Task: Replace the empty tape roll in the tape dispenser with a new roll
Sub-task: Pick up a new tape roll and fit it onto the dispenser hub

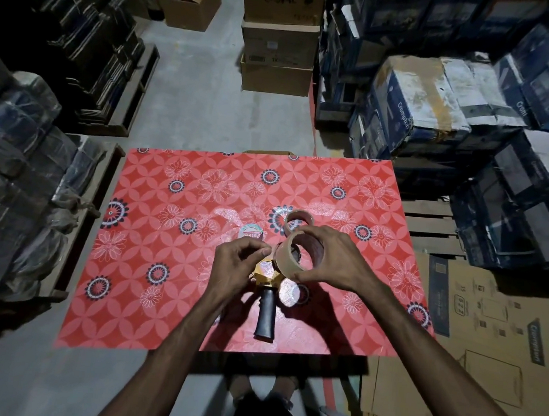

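A yellow tape dispenser [265, 272] with a black handle [265, 317] lies on the red flowered table [163, 264], handle toward me. My right hand [334, 261] holds a roll of clear-brown tape [290, 258] on edge just above the dispenser's front end. My left hand [239, 264] hovers over the dispenser's left side, thumb and forefinger pinched together near the roll; I cannot tell whether they grip the tape end. A second ring, an empty-looking tape core [298, 221], lies flat on the table behind the held roll.
A small round printed disc [251, 232] lies on the table left of the rolls. Stacked cartons [280, 34] stand beyond the table, blue boxes [439, 99] at right, wrapped bundles [19, 141] at left, flattened cardboard [470, 338] on the floor right.
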